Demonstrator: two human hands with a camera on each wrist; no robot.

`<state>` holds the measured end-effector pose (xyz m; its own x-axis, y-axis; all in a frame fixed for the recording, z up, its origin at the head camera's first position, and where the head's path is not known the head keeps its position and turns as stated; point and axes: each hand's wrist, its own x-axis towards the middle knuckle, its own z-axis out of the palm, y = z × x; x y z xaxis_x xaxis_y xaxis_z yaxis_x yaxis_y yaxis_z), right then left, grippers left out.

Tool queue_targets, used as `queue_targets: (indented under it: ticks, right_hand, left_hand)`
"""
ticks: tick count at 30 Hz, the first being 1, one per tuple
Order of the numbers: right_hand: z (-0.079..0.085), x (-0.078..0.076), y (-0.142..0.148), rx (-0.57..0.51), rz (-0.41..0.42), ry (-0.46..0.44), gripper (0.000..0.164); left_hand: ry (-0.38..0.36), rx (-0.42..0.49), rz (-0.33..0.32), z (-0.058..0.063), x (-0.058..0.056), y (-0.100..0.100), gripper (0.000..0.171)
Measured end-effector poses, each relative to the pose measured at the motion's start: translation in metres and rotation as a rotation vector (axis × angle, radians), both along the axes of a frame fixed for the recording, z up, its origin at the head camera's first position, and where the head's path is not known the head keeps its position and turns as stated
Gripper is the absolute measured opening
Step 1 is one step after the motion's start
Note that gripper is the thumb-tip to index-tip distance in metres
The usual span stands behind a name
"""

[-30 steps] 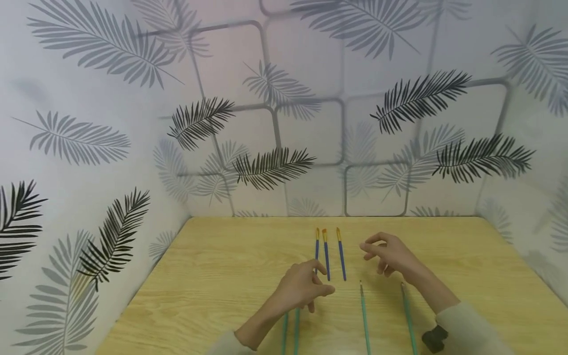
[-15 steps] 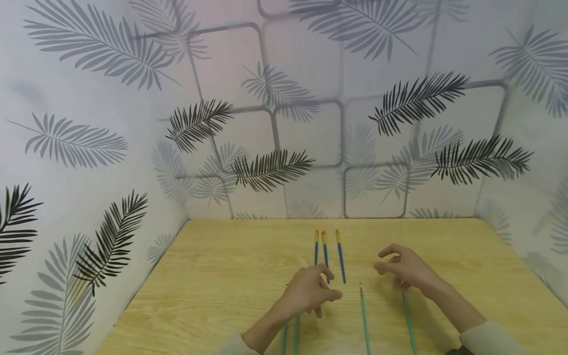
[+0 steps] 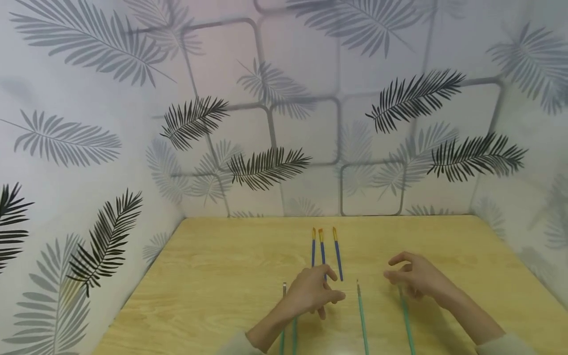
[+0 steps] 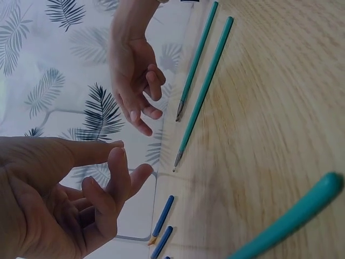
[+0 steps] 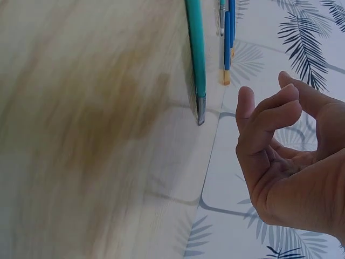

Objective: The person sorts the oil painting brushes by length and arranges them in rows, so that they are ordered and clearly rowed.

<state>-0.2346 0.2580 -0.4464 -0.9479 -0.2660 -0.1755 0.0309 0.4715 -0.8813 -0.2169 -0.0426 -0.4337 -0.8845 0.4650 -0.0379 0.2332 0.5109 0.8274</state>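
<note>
My left hand (image 3: 310,292) hovers with loosely bent fingers over the table, holding nothing. It partly covers two green paintbrushes (image 3: 282,340) and overlaps the lower ends of the blue ones. My right hand (image 3: 419,281), also holding nothing, is over the bristle end of the rightmost green paintbrush (image 3: 407,323); in the right wrist view that brush's tip (image 5: 201,116) lies apart from the curled fingers. Between the hands lies another green paintbrush (image 3: 361,315). Three blue paintbrushes (image 3: 338,259) with golden ferrules lie farther back, bristles pointing away.
The brushes lie on a wood-grain table (image 3: 213,276). Its back edge meets a wall (image 3: 306,187) papered with grey and black feather leaves, and another papered wall (image 3: 40,207) stands along the left side.
My right hand has moved right and nearer to me, coming over the rightmost green paintbrush. My left hand has shifted slightly right. The brushes keep their places on the table.
</note>
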Motion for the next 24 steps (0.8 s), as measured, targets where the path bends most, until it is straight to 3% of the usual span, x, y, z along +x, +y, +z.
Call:
queue_targets:
  ticks: [13,24]
  right_hand:
    - [-0.006,0.017,0.023,0.021,0.021,-0.036,0.067]
    - [-0.007,0.025,0.029,0.068,0.033,-0.046,0.065]
  left_hand:
    - [-0.023,-0.001,0.012,-0.007,0.004,0.005,0.043]
    - [-0.046,-0.059,0.035,-0.011,0.008,0.019,0.040]
